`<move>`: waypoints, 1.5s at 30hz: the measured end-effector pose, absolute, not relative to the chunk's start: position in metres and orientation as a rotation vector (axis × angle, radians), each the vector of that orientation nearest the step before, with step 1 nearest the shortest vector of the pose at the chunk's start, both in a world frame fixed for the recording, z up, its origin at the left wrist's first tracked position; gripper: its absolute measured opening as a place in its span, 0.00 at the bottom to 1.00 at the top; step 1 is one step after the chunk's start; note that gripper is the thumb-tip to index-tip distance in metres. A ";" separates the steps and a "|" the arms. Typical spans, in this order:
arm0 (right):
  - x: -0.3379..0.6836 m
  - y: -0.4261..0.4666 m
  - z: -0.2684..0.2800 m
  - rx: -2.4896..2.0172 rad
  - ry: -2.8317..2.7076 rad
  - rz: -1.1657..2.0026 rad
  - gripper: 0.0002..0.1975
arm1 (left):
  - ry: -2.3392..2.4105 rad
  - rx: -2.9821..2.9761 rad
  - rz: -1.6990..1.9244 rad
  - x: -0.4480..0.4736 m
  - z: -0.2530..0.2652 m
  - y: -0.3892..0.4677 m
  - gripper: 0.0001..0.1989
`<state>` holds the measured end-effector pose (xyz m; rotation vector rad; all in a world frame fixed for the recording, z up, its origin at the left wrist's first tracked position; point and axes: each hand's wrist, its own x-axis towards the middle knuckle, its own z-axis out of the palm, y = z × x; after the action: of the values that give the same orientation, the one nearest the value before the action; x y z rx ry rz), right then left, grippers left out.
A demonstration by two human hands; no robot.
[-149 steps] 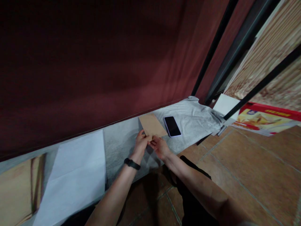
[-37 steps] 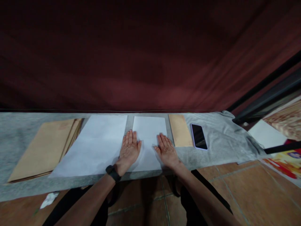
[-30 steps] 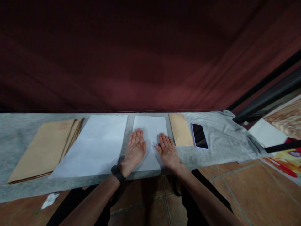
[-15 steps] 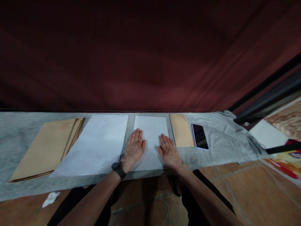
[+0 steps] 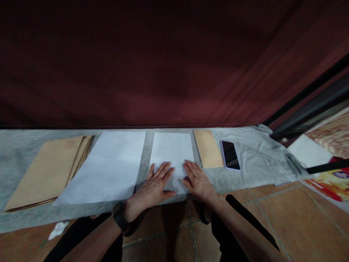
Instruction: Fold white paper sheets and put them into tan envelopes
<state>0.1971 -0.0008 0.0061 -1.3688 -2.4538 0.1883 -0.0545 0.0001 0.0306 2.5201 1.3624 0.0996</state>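
Observation:
A white sheet of paper (image 5: 171,145) lies flat in front of me, with a faint crease across it. On its lower left part rests my left hand (image 5: 156,183), open, fingers spread and thumb out to the right. My right hand (image 5: 199,182) is open too, lying palm down over the sheet's right edge with its fingers close together. Neither hand grips anything. To the left is a larger stack of white paper (image 5: 114,167). Just right of the sheet lies a small brown envelope (image 5: 208,149).
Several large brown envelopes (image 5: 46,171) are piled at the far left. A phone (image 5: 230,155) lies beside the small envelope on the grey cloth (image 5: 259,160). Dark red fabric (image 5: 169,83) hangs behind. A crumpled white scrap (image 5: 58,230) sits on the tiled floor (image 5: 300,214).
My left hand has slid toward me and its fingers have spread apart. My right hand has shifted slightly toward me. The view has moved a little.

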 end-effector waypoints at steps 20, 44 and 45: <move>0.221 -0.002 0.039 -1.107 -2.732 0.530 0.45 | 1.259 2.461 -0.042 -0.070 0.068 -0.013 0.40; 0.227 0.019 0.064 -1.230 -1.450 0.950 0.14 | 1.335 1.479 0.894 -0.111 0.086 0.034 0.21; 0.227 0.021 0.066 -1.226 -1.363 0.936 0.14 | 1.343 1.476 0.920 -0.109 0.086 0.036 0.20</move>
<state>0.2268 0.0213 0.0661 -1.2265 -1.3627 0.9358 -0.1092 0.0357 0.0863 1.4762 1.3433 0.9204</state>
